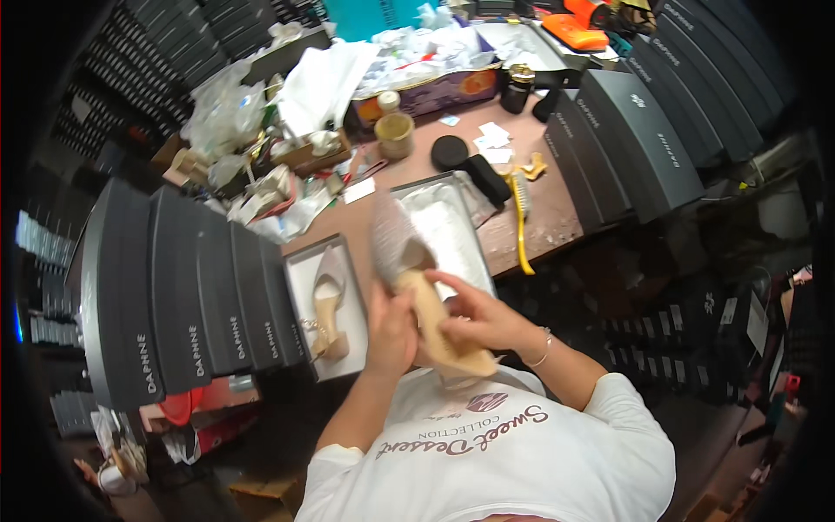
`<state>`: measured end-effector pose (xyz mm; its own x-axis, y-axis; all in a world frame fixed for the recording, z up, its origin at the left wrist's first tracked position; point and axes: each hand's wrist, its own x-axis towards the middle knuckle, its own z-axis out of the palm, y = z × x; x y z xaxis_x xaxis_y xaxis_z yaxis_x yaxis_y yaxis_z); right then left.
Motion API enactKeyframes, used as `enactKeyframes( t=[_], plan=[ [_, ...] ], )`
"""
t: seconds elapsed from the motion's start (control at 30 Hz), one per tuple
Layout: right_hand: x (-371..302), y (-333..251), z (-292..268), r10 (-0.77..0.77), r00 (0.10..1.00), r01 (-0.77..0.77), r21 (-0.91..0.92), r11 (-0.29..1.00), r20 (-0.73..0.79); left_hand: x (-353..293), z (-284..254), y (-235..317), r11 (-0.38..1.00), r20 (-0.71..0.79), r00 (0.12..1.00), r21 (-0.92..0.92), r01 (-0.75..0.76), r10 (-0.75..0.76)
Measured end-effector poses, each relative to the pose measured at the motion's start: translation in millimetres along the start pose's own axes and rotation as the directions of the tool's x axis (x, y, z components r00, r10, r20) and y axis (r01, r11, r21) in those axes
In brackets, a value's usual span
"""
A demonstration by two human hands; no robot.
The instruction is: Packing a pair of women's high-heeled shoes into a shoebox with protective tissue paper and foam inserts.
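A pale, glittery pointed-toe shoe [399,233] with a beige insole is held up in front of my chest, slightly blurred, its toe pointing away from me. My left hand [391,329] grips it along the left side. With bent fingers, my right hand [489,324] holds the right side of the insole, near the heel end. The matching shoe [326,300], with a block heel and a shiny strap, lies in a shallow grey box part [355,344] to the left. Behind my hands, an open box with white tissue paper [439,228] sits on the table.
Dark shoe boxes stand in rows at left [187,296] and right [639,143]. Beyond the tissue-lined box lie a yellow-handled brush [522,213], a black round lid [450,153] and a jar [395,136]. A carton of crumpled paper [426,96] stands at the back.
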<state>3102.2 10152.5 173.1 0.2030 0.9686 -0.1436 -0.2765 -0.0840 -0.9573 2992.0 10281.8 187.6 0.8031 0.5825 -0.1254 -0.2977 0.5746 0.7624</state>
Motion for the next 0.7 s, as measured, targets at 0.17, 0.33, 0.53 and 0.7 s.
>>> enactKeyframes(
  t=[0.17,0.33,0.53,0.7],
  plan=[
    [-39.7,-20.6,-140.7,-0.008,0.889,-0.013,-0.044,0.999,-0.457,76.2,-20.9,-3.8,0.139,0.24,0.932,0.949,-0.285,0.27],
    [-32.7,4.7,-280.3,-0.051,0.774,-0.358,-0.503,0.787,-0.631,94.0,-70.3,-30.7,-0.144,0.162,0.986,0.978,-0.154,0.045],
    [52.0,-22.3,-148.1,-0.367,0.875,-0.093,-0.853,0.513,-0.317,83.8,-117.1,-32.3,0.733,-0.183,0.98,0.656,0.178,-0.074],
    [114.7,64.6,-68.5,0.051,0.99,-0.138,-0.952,0.272,-0.128,88.4,-129.9,-41.5,0.931,-0.188,0.982,0.353,0.091,-0.024]
  ],
)
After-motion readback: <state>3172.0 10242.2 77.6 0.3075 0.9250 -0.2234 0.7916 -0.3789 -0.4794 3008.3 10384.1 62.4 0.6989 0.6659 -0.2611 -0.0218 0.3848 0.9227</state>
